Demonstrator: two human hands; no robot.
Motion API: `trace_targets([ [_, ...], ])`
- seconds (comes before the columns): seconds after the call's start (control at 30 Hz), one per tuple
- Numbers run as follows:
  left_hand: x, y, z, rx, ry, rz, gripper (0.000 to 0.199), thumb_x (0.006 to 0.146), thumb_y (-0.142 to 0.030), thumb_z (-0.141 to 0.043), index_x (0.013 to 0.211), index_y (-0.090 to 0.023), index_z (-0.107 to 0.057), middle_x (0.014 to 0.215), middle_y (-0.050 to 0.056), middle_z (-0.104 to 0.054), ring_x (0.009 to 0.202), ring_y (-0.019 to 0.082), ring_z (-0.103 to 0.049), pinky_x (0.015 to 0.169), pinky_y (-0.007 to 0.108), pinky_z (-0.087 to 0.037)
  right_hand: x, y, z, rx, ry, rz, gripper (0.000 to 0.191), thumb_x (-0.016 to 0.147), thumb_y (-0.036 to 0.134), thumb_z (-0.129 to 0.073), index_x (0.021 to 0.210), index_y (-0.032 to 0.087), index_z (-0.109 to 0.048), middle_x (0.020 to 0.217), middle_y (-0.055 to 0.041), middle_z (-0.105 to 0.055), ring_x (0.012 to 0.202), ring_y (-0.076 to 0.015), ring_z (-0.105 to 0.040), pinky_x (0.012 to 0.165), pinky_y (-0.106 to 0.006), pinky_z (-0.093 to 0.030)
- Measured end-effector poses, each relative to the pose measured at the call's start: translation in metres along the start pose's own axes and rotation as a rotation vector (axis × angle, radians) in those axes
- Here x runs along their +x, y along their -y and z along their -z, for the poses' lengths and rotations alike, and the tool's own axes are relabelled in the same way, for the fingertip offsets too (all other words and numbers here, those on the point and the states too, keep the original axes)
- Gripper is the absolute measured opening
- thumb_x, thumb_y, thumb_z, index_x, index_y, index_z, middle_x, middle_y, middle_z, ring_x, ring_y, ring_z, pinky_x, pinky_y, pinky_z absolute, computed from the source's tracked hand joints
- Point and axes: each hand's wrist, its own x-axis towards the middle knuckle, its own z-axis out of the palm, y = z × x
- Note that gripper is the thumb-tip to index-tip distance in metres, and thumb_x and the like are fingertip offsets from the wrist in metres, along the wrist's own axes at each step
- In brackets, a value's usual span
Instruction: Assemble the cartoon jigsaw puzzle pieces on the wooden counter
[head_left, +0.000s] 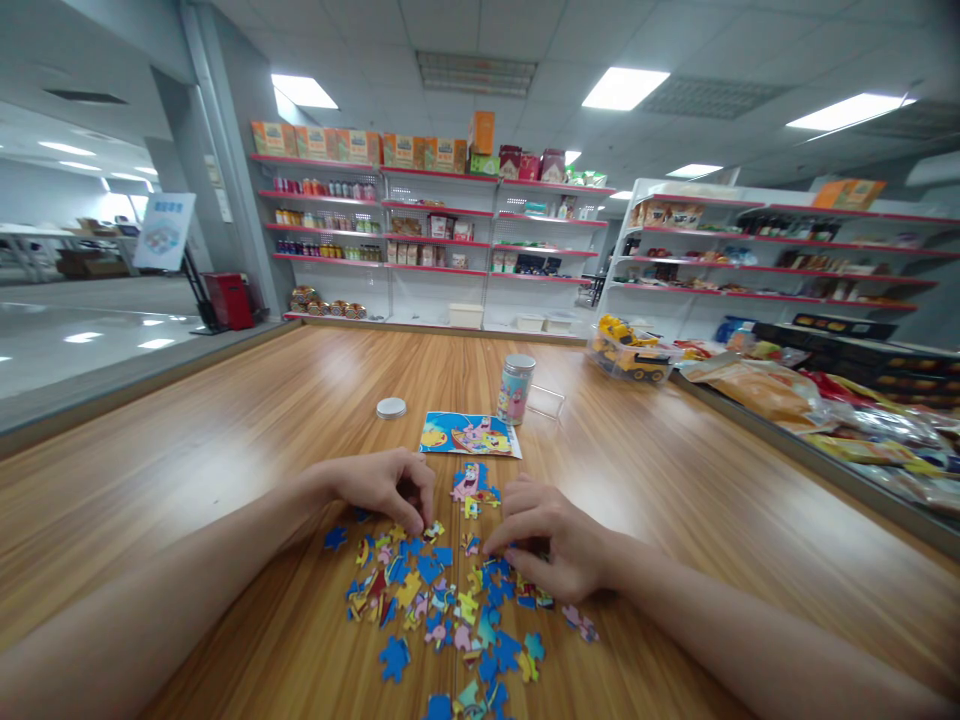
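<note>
Many loose jigsaw pieces in blue, yellow and pink lie on the wooden table. My left hand is at the upper left of the pile, its thumb and fingers closed around a small yellow and white piece. My right hand rests over the right side of the pile with fingers curled; what is under its fingertips is hidden. Between and just beyond the hands lies a small joined section with a pink figure. Behind it lies a printed picture card, and a cartoon tin stands at its right rear corner.
A white round lid lies left of the card. Right of the tin is a clear frame-like object. A clear bin of yellow toy vehicles stands at the back right, near packaged snacks. Stocked shelves rise behind.
</note>
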Motion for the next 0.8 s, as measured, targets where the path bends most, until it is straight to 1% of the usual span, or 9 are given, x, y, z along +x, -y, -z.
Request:
trace_targets([
  [0.1, 0.0005, 0.0016, -0.0008, -0.003, 0.003, 0.003, 0.024, 0.076, -0.043, -0.08, 0.085, -0.021, -0.078, 0.073, 0.002, -0.067, 0.073, 0.016, -0.057, 0.068, 0.024, -0.044, -0.0004, -0.0009, -0.0009, -0.001, -0.009, 0.006, 0.023, 0.081, 0.015, -0.052, 0.09, 0.019, -0.073, 0.069, -0.004, -0.064, 0.067, -0.0171, -0.055, 0.069, -0.033, -0.041],
  [0.27, 0.0015, 0.0026, -0.0017, -0.031, 0.002, -0.009, 0.028, 0.075, -0.045, -0.081, 0.083, -0.018, -0.078, 0.07, 0.002, -0.066, 0.069, 0.014, -0.055, 0.063, 0.023, -0.043, -0.0007, -0.0068, -0.0034, 0.015, -0.052, 0.081, 0.022, 0.08, 0.015, -0.052, 0.088, 0.017, -0.072, 0.07, -0.0055, -0.065, 0.066, -0.0178, -0.056, 0.067, -0.034, -0.041],
  [0.43, 0.0014, 0.0009, -0.0014, -0.018, 0.007, -0.008, 0.028, 0.077, -0.044, -0.079, 0.083, -0.017, -0.078, 0.071, 0.003, -0.065, 0.066, 0.014, -0.053, 0.059, 0.022, -0.04, 0.0, -0.0078, -0.0045, 0.042, -0.069, 0.089, 0.023, 0.079, 0.014, -0.052, 0.088, 0.017, -0.072, 0.07, -0.0057, -0.066, 0.066, -0.0175, -0.056, 0.067, -0.034, -0.041],
  [0.7, 0.0012, 0.0029, -0.0014, -0.045, 0.015, -0.006, 0.026, 0.077, -0.042, -0.08, 0.084, -0.017, -0.077, 0.071, 0.002, -0.065, 0.065, 0.013, -0.053, 0.059, 0.022, -0.041, 0.0003, -0.0064, -0.0032, 0.048, -0.075, 0.089, 0.025, 0.077, 0.013, -0.051, 0.088, 0.017, -0.073, 0.069, -0.0046, -0.066, 0.064, -0.0167, -0.056, 0.066, -0.034, -0.039],
  [0.8, 0.0011, 0.0027, -0.0012, -0.044, 0.009, -0.02, 0.025, 0.076, -0.041, -0.081, 0.084, -0.018, -0.078, 0.071, 0.002, -0.065, 0.067, 0.014, -0.055, 0.061, 0.022, -0.042, 0.0, -0.0073, -0.0036, 0.052, -0.071, 0.087, 0.024, 0.076, 0.013, -0.052, 0.088, 0.016, -0.073, 0.068, -0.0042, -0.065, 0.063, -0.0165, -0.055, 0.066, -0.033, -0.039],
])
